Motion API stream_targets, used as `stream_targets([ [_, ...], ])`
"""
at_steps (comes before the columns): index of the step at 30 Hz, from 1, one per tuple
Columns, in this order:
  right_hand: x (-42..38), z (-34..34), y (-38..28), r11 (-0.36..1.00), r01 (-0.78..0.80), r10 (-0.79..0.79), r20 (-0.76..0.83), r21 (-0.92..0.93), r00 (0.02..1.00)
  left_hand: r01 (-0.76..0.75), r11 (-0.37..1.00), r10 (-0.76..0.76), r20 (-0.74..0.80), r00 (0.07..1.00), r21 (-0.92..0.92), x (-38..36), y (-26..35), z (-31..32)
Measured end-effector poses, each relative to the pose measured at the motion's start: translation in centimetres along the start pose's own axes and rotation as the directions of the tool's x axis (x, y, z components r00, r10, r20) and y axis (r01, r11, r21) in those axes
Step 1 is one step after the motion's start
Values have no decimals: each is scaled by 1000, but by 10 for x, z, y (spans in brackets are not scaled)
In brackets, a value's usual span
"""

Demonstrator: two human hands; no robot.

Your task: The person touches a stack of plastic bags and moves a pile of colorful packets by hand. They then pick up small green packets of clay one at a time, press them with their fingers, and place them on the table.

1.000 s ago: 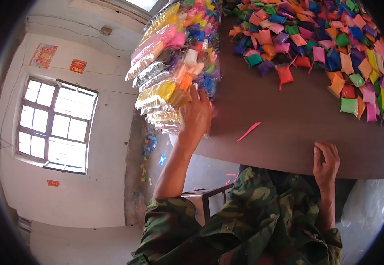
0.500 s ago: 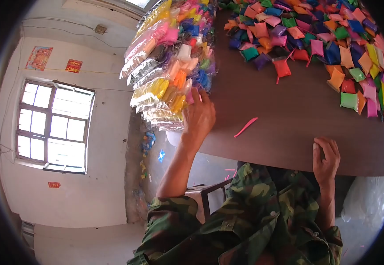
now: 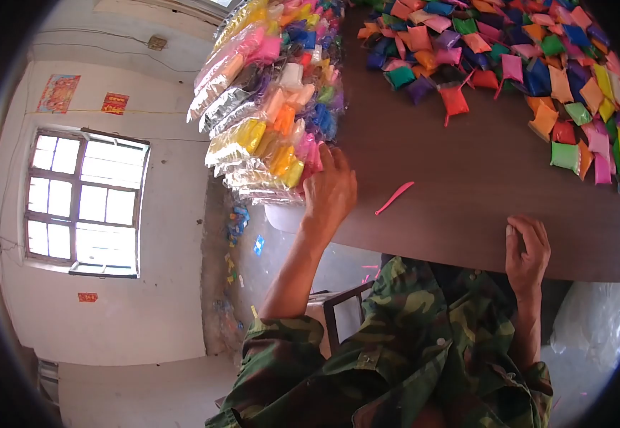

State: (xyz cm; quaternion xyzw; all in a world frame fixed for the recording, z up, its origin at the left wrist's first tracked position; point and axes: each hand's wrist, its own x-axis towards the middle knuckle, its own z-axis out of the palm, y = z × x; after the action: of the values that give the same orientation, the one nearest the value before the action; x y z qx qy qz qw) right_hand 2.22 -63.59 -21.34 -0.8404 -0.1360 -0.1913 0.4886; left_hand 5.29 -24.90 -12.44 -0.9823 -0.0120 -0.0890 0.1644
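Observation:
My left hand (image 3: 332, 187) is at the right side of a tall stack of clear plastic bags (image 3: 235, 146) filled with coloured packets. Its fingers are slightly bent and apart, with the fingertips against or very near a pink packet (image 3: 313, 155); the exact contact is partly hidden. At the front edge of the brown table (image 3: 438, 167), my right hand (image 3: 528, 251) rests with fingers loosely curled and the thumb a little apart, nothing visible in it. A pink plastic knife-shaped tool (image 3: 395, 197) lies on the table between my hands.
A large heap of small coloured packets (image 3: 478, 43) covers the far and right parts of the table. One red packet (image 3: 454, 100) lies at the heap's near edge. A dark-framed seat (image 3: 333, 314) stands below the table, with litter on the floor (image 3: 271, 260).
My left hand has moved slightly right and toward me along the side of the bag stack. My right hand stays at the table edge. The view has shifted a little.

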Motion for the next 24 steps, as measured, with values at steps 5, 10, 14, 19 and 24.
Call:
stream_targets([
  [5,2,-1,-2,1000,15,-15,-4,-4,1000,17,999,-16,-20,1000,39,0,-10,6],
  [10,2,-1,-3,1000,3,-3,-6,7,1000,44,999,-44,-8,999,-2,4,-13,12],
  [14,2,0,-2,1000,1,-1,-10,12,1000,-36,997,31,-69,997,-63,-7,-3,24],
  [19,1,-1,-2,1000,-5,5,-5,12,1000,-23,998,24,9,1000,-51,-12,1,28],
  [24,0,0,0,1000,-4,4,-4,5,1000,47,998,-43,100,994,-33,-10,0,25],
])
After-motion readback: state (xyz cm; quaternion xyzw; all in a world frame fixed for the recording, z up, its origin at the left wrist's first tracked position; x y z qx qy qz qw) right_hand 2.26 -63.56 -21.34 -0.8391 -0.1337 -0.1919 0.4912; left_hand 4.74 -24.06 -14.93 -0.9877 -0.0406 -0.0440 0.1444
